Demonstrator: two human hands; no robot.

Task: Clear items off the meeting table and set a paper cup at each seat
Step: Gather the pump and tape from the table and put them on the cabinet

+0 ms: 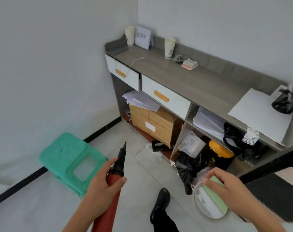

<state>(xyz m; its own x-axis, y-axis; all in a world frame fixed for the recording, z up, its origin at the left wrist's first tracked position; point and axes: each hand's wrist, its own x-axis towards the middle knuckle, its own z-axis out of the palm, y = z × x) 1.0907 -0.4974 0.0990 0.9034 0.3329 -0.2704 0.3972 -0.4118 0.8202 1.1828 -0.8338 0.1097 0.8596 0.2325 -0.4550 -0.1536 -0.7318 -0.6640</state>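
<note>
Item 1 — folded red umbrella (108,211), near left. The left hand (102,186) has its grip wrapped fully round the shaft below the black end. Stiff, long and probably light; hold mid-shaft.

Item 2 — green-and-white pack (214,203), near right. The right hand (226,186) grip pinches its top; it looks slippery.

Paper cup stack (129,36) and second stack (169,48) stand far on the bench (184,76). Thin-walled; take by the sides.
</note>
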